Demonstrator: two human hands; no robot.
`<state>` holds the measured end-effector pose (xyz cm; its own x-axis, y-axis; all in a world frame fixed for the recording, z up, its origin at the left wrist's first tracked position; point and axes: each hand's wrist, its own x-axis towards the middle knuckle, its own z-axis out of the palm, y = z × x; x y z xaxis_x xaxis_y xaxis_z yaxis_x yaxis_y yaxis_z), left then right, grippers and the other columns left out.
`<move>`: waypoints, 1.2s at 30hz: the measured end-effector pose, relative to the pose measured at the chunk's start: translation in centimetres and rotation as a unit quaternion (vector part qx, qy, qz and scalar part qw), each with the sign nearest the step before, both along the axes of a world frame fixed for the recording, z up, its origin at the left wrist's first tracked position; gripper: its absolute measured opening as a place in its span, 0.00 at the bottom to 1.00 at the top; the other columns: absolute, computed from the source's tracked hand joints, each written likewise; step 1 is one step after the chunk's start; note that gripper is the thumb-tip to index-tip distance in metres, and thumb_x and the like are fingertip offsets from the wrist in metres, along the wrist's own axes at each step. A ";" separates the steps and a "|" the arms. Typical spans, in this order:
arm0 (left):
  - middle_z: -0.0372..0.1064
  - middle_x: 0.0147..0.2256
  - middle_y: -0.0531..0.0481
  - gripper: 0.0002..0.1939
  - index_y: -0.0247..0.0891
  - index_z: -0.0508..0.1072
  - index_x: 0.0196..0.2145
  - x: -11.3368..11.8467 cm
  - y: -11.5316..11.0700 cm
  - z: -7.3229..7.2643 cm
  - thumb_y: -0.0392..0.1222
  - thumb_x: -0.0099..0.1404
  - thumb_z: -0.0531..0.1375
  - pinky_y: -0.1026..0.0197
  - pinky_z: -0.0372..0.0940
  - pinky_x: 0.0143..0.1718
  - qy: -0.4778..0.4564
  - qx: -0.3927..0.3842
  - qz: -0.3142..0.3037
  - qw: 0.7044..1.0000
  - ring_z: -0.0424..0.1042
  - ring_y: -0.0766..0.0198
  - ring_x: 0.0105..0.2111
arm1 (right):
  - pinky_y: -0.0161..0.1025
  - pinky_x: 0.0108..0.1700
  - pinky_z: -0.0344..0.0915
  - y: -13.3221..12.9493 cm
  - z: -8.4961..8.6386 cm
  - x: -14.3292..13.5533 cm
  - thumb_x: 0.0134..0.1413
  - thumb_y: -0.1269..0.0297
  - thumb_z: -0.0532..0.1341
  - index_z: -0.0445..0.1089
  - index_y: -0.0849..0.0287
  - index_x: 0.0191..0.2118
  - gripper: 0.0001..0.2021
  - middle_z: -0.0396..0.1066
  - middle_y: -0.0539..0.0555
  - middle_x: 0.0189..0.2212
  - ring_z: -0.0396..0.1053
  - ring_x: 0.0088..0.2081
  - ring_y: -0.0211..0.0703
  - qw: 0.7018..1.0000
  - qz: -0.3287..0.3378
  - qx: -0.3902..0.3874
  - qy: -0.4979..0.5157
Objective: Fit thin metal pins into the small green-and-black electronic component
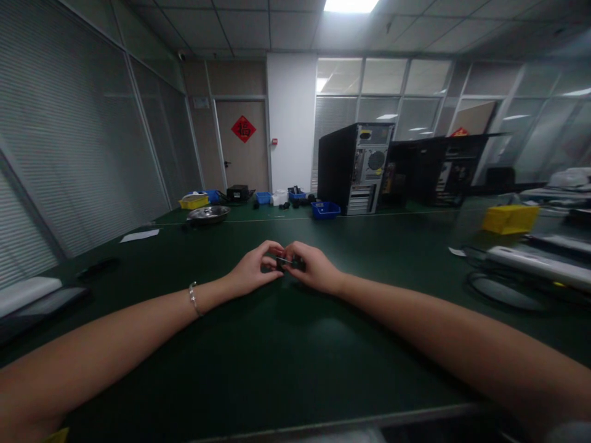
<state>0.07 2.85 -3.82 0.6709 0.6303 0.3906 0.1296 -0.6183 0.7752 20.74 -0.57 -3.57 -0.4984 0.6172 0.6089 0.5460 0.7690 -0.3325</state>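
Note:
My left hand (255, 269) and my right hand (314, 267) meet over the middle of the green tabletop (203, 369). Between their fingertips is a small dark piece with a thin light edge (284, 261), too small and blurred to name. The left thumb and fingers curl around its left side. From the right, my other hand pinches it between thumb and fingers, which partly hide it. A silver bracelet (194, 299) circles my left wrist.
A black computer tower (339, 166) and an opened one (455, 169) stand at the back right. Further left are a blue tray (325, 210), a metal bowl (209, 214) and a yellow bin (194, 201). A yellow box (510, 219) and cables (484, 277) lie right.

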 end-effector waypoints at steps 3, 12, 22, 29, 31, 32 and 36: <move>0.63 0.50 0.44 0.29 0.41 0.60 0.51 0.0 0.5 -0.3 0.32 0.54 0.65 0.51 0.68 0.47 -0.032 -0.053 -0.007 0.998 0.75 0.61 0.39 | 0.37 0.41 0.62 0.0 0.1 -0.1 0.52 0.70 0.60 0.61 0.58 0.36 0.06 0.68 0.54 0.38 0.67 0.39 0.42 1.000 0.012 0.001 0.010; 0.74 0.41 0.45 0.23 0.33 0.69 0.49 0.1 1.7 -0.3 0.33 0.55 0.65 0.49 0.65 0.48 0.006 -0.131 -0.028 0.991 0.74 0.58 0.41 | 0.39 0.42 0.63 0.1 0.3 -0.2 0.53 0.70 0.59 0.60 0.57 0.35 0.05 0.69 0.55 0.40 0.67 0.40 0.43 0.999 0.031 -0.007 0.026; 0.73 0.43 0.44 0.18 0.34 0.70 0.49 0.1 1.4 -0.2 0.39 0.61 0.61 0.53 0.65 0.46 -0.019 -0.156 -0.032 0.987 0.73 0.59 0.40 | 0.37 0.42 0.63 0.3 0.1 -0.1 0.54 0.72 0.59 0.64 0.57 0.41 0.08 0.68 0.54 0.41 0.67 0.41 0.42 0.999 0.025 0.012 -0.029; 0.73 0.40 0.45 0.16 0.33 0.71 0.45 0.2 1.5 -0.4 0.37 0.59 0.61 0.54 0.66 0.44 -0.015 -0.143 -0.023 0.989 0.73 0.60 0.38 | 0.38 0.43 0.63 0.1 0.3 -0.3 0.55 0.70 0.59 0.63 0.57 0.37 0.05 0.67 0.55 0.41 0.66 0.42 0.43 0.998 0.057 -0.001 -0.007; 0.73 0.39 0.46 0.16 0.33 0.71 0.46 0.2 1.4 -0.3 0.37 0.59 0.61 0.54 0.67 0.43 -0.016 -0.143 -0.006 0.990 0.73 0.59 0.38 | 0.39 0.43 0.63 0.4 0.2 -0.2 0.54 0.69 0.60 0.63 0.58 0.37 0.05 0.67 0.56 0.41 0.65 0.42 0.43 0.999 0.038 0.008 0.033; 0.73 0.39 0.45 0.17 0.33 0.71 0.47 0.2 1.4 -0.2 0.37 0.59 0.61 0.54 0.68 0.43 -0.015 -0.145 0.001 0.989 0.73 0.59 0.38 | 0.38 0.42 0.63 0.6 0.0 0.0 0.54 0.69 0.60 0.63 0.58 0.38 0.06 0.66 0.56 0.41 0.65 0.41 0.43 0.998 0.020 0.010 0.055; 0.74 0.37 0.44 0.18 0.32 0.70 0.48 0.2 1.2 0.1 0.35 0.59 0.60 0.53 0.67 0.43 -0.003 -0.150 0.010 0.989 0.74 0.59 0.38 | 0.36 0.36 0.61 1.5 -0.5 0.6 0.56 0.65 0.58 0.64 0.59 0.38 0.04 0.66 0.51 0.32 0.64 0.34 0.40 0.994 -0.045 -0.020 0.101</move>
<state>0.23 4.05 -3.75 0.6546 0.7323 0.1877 0.1343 -0.3570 0.9244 21.36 0.91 -4.03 -0.3104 0.6801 0.6642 0.5318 0.7033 -0.4717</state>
